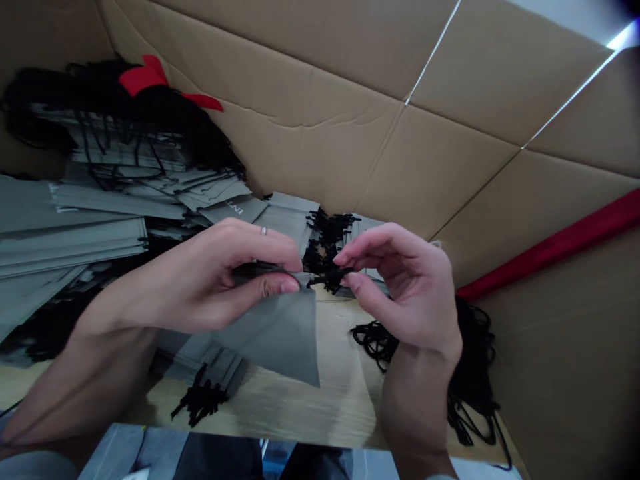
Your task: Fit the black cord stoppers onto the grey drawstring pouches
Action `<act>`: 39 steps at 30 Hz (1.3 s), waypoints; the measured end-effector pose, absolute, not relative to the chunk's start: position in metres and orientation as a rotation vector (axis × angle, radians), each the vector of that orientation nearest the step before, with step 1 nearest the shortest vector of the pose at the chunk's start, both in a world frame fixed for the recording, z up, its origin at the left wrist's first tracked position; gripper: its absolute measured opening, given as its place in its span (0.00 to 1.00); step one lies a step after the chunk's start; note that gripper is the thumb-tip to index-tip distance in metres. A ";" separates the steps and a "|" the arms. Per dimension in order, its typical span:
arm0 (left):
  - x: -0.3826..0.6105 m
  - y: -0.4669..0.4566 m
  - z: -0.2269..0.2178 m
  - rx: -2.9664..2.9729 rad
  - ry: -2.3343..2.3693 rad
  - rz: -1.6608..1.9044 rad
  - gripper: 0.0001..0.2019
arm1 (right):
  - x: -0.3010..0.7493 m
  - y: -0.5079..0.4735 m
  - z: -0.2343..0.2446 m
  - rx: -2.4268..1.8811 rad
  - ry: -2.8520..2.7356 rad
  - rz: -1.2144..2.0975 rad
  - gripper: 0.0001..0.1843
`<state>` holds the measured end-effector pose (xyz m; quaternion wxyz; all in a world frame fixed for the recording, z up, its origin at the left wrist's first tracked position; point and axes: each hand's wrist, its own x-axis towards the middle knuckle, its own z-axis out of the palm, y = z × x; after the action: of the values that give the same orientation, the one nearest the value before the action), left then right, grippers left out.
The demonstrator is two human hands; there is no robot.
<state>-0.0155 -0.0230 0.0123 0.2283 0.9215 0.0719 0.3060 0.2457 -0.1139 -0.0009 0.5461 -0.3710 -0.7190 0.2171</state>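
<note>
My left hand [220, 280], with a ring on one finger, pinches the top edge of a small grey pouch [280, 333] that hangs below it over the wooden table [310, 400]. My right hand [400, 287] pinches the black cord [327, 277] at the pouch's mouth between thumb and forefinger. The two hands almost touch at the pouch's upper right corner.
Stacks of grey pouches [75, 220] with black cords fill the left and back. A heap of black cords with a red ribbon [150, 77] lies at the far left. Loose black cords [470, 373] lie at the right. Cardboard walls [400, 133] and a red strip [560, 243] enclose the table.
</note>
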 end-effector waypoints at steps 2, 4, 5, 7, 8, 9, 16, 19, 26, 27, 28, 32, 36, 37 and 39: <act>-0.013 -0.024 0.013 2.535 0.195 0.843 0.08 | 0.247 -0.115 -0.001 -0.853 -1.747 0.548 0.23; -0.012 -0.025 0.012 2.532 0.187 0.851 0.09 | 0.246 -0.115 -0.001 -0.839 -1.800 0.570 0.24; -0.011 -0.025 0.012 2.533 0.189 0.854 0.08 | 0.246 -0.114 -0.002 -0.830 -1.826 0.567 0.22; -0.011 -0.024 0.010 2.538 0.192 0.852 0.08 | 0.245 -0.112 -0.004 -0.805 -1.855 0.537 0.15; -0.011 -0.024 0.010 2.539 0.191 0.851 0.07 | 0.244 -0.111 -0.004 -0.794 -1.853 0.513 0.12; -0.011 -0.023 0.009 2.542 0.188 0.847 0.07 | 0.244 -0.110 -0.005 -0.788 -1.842 0.491 0.10; -0.017 -0.019 0.006 2.440 -0.013 0.641 0.07 | 0.246 -0.109 -0.004 -0.716 -1.868 0.570 0.08; -0.018 -0.018 0.006 2.369 -0.047 0.603 0.07 | 0.246 -0.108 -0.005 -0.678 -1.844 0.624 0.09; -0.012 -0.015 0.010 2.410 0.135 0.754 0.10 | 0.254 -0.110 -0.004 -0.791 -1.816 0.506 0.17; -0.012 -0.015 0.010 2.415 0.148 0.760 0.11 | 0.255 -0.111 -0.003 -0.831 -1.820 0.455 0.13; -0.012 -0.015 0.009 2.419 0.165 0.775 0.11 | 0.256 -0.112 -0.003 -0.873 -1.818 0.398 0.10; -0.009 -0.016 0.005 2.424 0.228 0.813 0.06 | 0.257 -0.113 -0.001 -1.015 -1.851 0.204 0.10; -0.002 -0.017 0.002 2.417 0.231 0.795 0.10 | 0.251 -0.108 -0.003 -1.062 -1.933 -0.158 0.11; 0.000 -0.018 0.002 2.416 0.228 0.804 0.12 | 0.248 -0.107 -0.004 -1.075 -1.927 -0.236 0.10; 0.004 -0.019 0.002 2.423 0.204 0.832 0.15 | 0.242 -0.104 -0.006 -1.110 -1.899 -0.325 0.09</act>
<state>0.0041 -0.0194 0.0018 0.2819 0.9046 0.0761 0.3106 0.2417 -0.1039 -0.0061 0.4432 -0.4474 -0.7657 -0.1311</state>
